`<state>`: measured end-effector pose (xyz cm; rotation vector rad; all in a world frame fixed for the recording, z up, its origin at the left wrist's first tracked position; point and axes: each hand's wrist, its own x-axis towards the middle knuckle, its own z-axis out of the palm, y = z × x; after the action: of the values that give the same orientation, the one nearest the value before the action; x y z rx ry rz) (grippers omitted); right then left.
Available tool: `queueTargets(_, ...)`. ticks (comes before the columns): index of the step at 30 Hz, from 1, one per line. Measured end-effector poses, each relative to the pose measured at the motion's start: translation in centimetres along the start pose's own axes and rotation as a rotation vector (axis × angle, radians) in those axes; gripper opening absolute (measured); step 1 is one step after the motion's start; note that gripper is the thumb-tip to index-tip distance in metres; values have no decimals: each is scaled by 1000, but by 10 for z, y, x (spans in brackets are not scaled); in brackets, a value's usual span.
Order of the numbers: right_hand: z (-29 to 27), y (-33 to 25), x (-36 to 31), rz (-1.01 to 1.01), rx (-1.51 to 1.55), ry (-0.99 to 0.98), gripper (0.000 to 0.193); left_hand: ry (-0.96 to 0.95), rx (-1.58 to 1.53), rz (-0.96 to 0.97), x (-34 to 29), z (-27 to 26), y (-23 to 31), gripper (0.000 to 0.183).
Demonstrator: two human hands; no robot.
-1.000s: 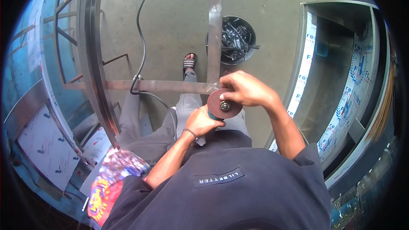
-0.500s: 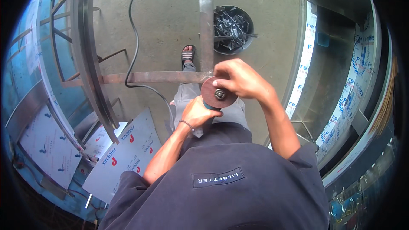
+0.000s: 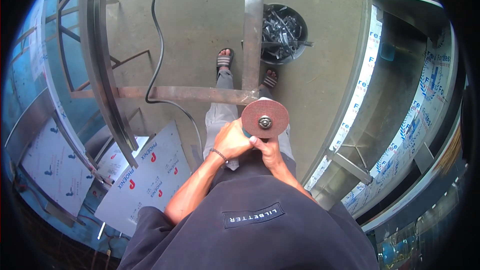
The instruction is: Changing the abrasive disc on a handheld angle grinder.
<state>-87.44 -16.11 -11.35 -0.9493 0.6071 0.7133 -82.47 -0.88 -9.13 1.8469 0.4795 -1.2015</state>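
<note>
Left grip (image 3: 234, 141) closed around grinder (image 3: 246, 133); right grip (image 3: 270, 154) against left, closure unclear, presumably for steadiness; red disc (image 3: 265, 109) just beyond both.

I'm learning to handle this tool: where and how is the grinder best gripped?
Probably by the grinder's mostly hidden teal body, where the left hand wraps it, from the wearer's side: the body lies under the red disc, whose face and rim stand exposed.
</note>
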Motion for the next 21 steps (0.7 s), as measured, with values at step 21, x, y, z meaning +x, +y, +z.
queueTargets(21, 19, 9, 2, 140, -26, 149, 53, -206, 107, -76, -26, -10, -41, 93)
